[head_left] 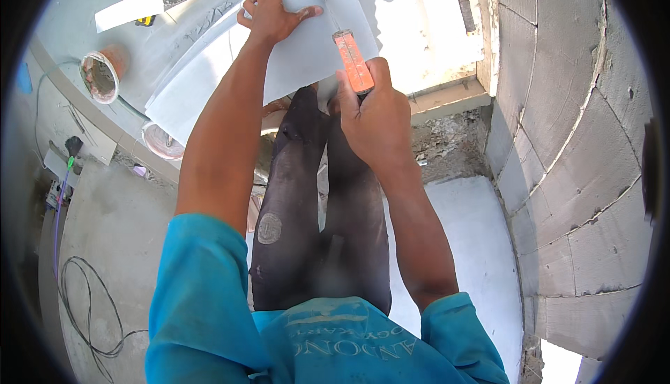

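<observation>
My right hand [380, 115] is closed around the orange handle of a hand saw [354, 63]. Its thin blade points away from me and lies along the right part of a flat, pale grey-white block [307, 53]. My left hand [273, 16] grips the same block left of the blade, its thumb stretched toward the blade and its fingers bent over the surface. Another pale slab [171, 98] shows beneath and to the left of the block. How deep the blade sits in the block I cannot tell.
A mortar-stained bucket [115, 63] lies at the left, with another pail [162, 143] nearer me. A yellow-black tape measure [145, 20] is at the far left. Dark cable [87, 307] coils on the left floor. A grey block wall [558, 126] rises on my right; rubble [447, 140] lies by it.
</observation>
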